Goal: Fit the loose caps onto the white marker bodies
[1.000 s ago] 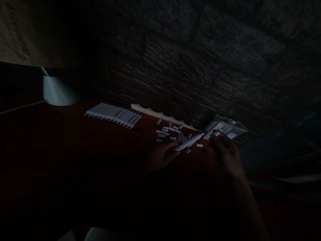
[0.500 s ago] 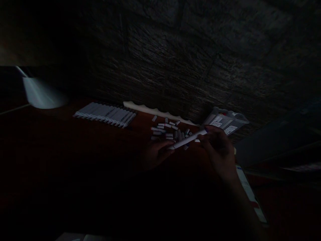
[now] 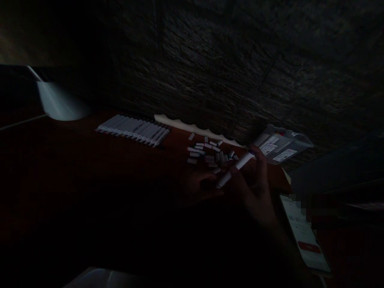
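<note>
One marker (image 3: 242, 161) is clamped in the right hand (image 3: 255, 193); left hand (image 3: 198, 182) beside, grip unclear.

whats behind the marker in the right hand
Behind the marker, loose caps lie on the table; a labelled clear case is farther right. The marker and right hand cover anything directly behind.

Markers (image 3: 132, 129) and caps (image 3: 209, 159) on reddish table (image 3: 176, 141)

Dark scene. Right hand (image 3: 256, 190), right of centre, pinches white marker (image 3: 243, 161), tilted up-right. Left hand (image 3: 199, 182) at its lower end, contact unclear. Loose caps (image 3: 209, 158) mid-frame. Marker row (image 3: 133, 128) left of centre; clear case (image 3: 276, 145) right; lit phone (image 3: 304, 230) lower right; white cone (image 3: 60, 102) upper left.
</note>
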